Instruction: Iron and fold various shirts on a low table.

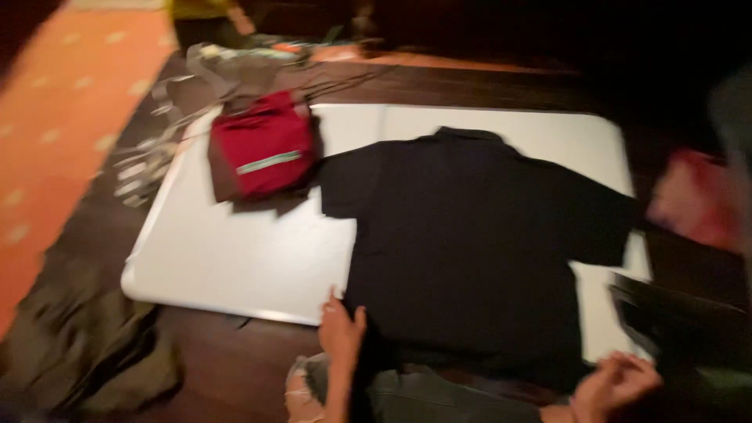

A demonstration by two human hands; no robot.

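Left hand [340, 329] lay loosely spread on the black shirt's [470, 243] bottom corner. Right hand [616, 381] curled at the opposite corner; grip unclear in blur.

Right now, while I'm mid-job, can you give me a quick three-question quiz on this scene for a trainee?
1. True or false: the black shirt lies spread flat on the white board.
2. Which hand rests at the shirt's lower left hem? A) left hand B) right hand C) neither
3. What colour is the folded garment near the board's far left corner?

Key
1. True. It lies back up, sleeves out to the sides.
2. A. The left hand is at the lower left hem; the right hand is near the lower right corner, and blur hides whether it grips.
3. Red, with a pale stripe across it.
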